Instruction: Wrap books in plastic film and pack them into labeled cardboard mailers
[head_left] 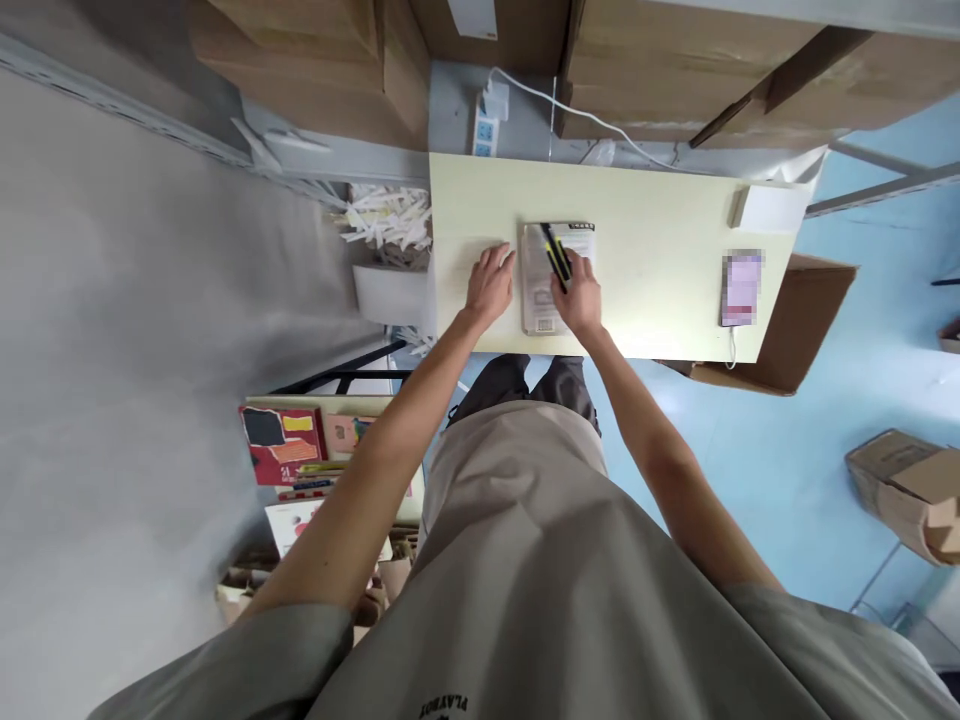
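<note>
A book-like package (538, 300) with printed text and a barcode lies flat on the pale yellow table, its surface shiny like clear wrap. My right hand (581, 298) is over its right side, fingers closed around a black and yellow utility knife (556, 256). The knife slants up and left across the package; I cannot make out whether its blade is out. Just left of the package, my left hand (491, 284) rests on the tabletop with its fingers stretched out, apart from the package or barely at its edge.
On the table (660, 270), a phone (742, 288) with a cable and a white box (771, 208) lie at the right. A bin (390, 292) of paper strips stands left. Cardboard boxes (675, 65) line the back, near a power strip (486, 132). Books (281, 445) fill the lower-left shelf.
</note>
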